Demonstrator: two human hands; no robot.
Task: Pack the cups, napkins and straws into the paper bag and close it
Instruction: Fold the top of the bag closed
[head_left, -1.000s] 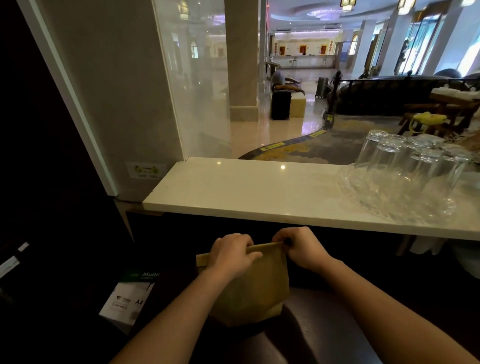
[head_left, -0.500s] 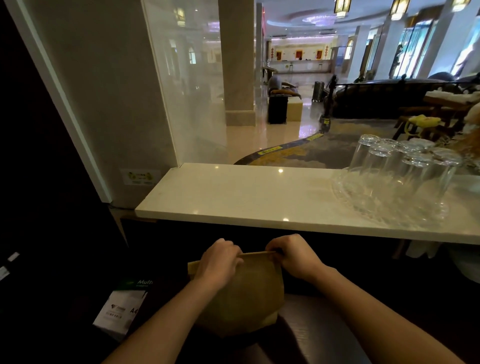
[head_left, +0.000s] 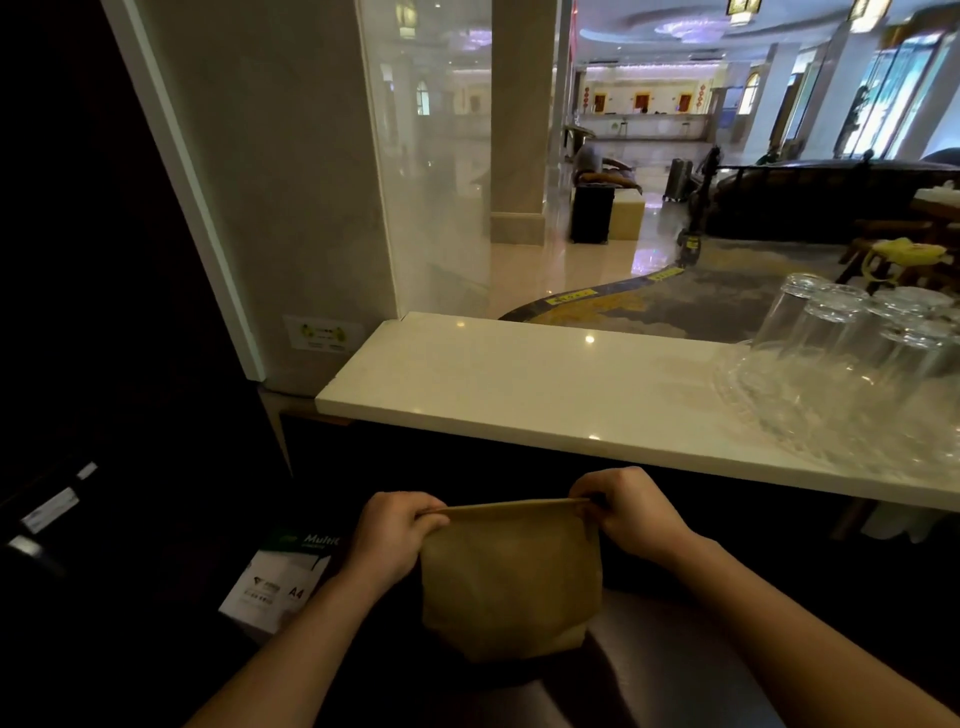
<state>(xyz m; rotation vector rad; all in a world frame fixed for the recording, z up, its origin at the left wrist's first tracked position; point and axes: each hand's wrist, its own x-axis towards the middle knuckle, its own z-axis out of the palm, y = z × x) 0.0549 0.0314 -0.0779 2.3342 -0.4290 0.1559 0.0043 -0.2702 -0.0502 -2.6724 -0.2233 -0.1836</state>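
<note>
Paper bag, top edge pinched flat

Paper bag (head_left: 511, 582) stands below the near edge of the counter (head_left: 519, 395). Left hand (head_left: 397, 540) and right hand (head_left: 631, 512) each clench a corner of its folded top. Thin, soft paper likely creases and tears easily; the corners suit gripping.

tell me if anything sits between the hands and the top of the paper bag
Nothing visible does. The left hand and right hand already pinch the two ends of the paper bag at its flattened top edge.
</note>
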